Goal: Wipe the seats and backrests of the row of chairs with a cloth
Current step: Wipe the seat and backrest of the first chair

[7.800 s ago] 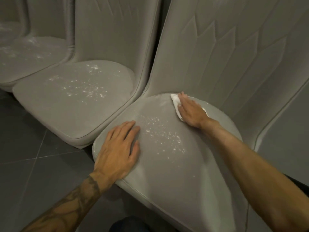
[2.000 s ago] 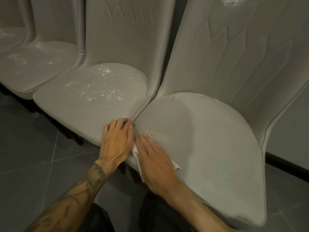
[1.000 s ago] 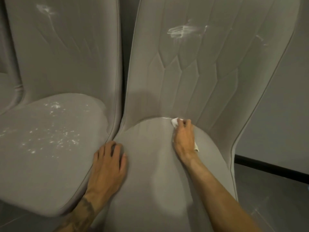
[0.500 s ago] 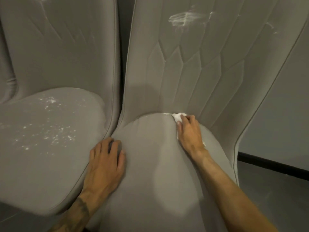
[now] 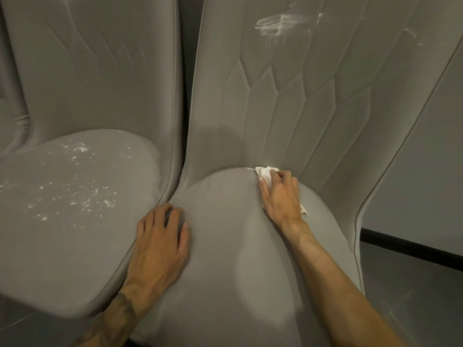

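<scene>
Two grey upholstered chairs stand side by side. The right chair's seat [image 5: 225,259] looks free of specks; its quilted backrest [image 5: 288,101] carries white smears [image 5: 278,23] near the top. My right hand [image 5: 281,196] presses a white cloth [image 5: 266,172] flat into the crease where that seat meets the backrest. My left hand [image 5: 160,244] lies flat and empty on the seat's left front edge, beside the gap between the chairs. The left chair's seat [image 5: 70,221] is dotted with white specks [image 5: 75,191], and its backrest [image 5: 95,66] shows faint marks.
A pale wall [image 5: 426,176] with a dark skirting board [image 5: 411,249] runs to the right of the chairs. Dark tiled floor [image 5: 413,296] shows at the lower right. Part of a third chair [image 5: 15,116] appears at the far left.
Since 2 s ago my right hand carried the cloth from the seat's front edge to the back crease. Over the last half second the hands hardly moved; the view shifted slightly.
</scene>
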A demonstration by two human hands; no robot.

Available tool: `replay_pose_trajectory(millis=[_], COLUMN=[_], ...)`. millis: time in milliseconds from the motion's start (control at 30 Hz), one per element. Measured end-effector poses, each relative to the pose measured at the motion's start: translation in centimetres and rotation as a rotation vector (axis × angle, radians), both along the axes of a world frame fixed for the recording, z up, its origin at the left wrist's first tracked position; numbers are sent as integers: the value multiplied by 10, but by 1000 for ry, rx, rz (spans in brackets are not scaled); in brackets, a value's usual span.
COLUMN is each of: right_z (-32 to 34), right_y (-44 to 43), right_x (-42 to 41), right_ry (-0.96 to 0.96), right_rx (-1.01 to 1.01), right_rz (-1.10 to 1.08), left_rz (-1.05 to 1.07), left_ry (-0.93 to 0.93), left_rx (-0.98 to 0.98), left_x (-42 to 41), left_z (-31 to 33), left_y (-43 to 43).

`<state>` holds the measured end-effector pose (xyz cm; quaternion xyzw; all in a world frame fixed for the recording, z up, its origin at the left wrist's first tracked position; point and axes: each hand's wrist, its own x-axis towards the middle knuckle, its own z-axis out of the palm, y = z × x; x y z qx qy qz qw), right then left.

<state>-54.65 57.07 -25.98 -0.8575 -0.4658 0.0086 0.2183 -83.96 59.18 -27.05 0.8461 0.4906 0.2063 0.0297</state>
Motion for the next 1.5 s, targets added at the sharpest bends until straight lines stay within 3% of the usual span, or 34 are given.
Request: replay_pose_trajectory(millis=[67, 200, 367, 533, 667, 767, 933, 1100, 1200, 1300, 1433, 1500], right_z=[0, 1, -5, -5, -6, -6, -6, -4, -4, -2, 0, 0], right_y=[18, 31, 26, 54, 37, 47, 55, 57, 63, 53, 57, 61], right_x=[-16, -22, -17, -45, -11, -33, -53, -52, -77, -49, -40, -69], right_ry=[-5, -15, -72, -108, -156, -68, 42, 96, 130, 125, 191, 239], right_rx=[-30, -40, 2, -40, -83, -37, 55, 57, 85, 49, 78, 118], right_rz=[-12, 185, 24, 278, 213, 156, 300, 130, 241, 397, 231, 264], left_rz=[8, 11, 10, 18, 11, 26, 22, 23, 25, 24, 17, 24], left_ry=[1, 6, 6, 21, 24, 33, 50, 47, 52, 55, 60, 71], left_rx=[-5, -10, -7, -6, 1, -14, -23, -8, -8, -20, -23, -27], left_x=[1, 0, 1, 0, 0, 2, 0, 1, 1, 1, 2, 2], left_z=[-1, -1, -2, -2, -3, -1, 0, 1, 4, 5, 6, 6], left_y=[0, 1, 0, 2, 1, 0, 1, -1, -1, -2, -2, -3])
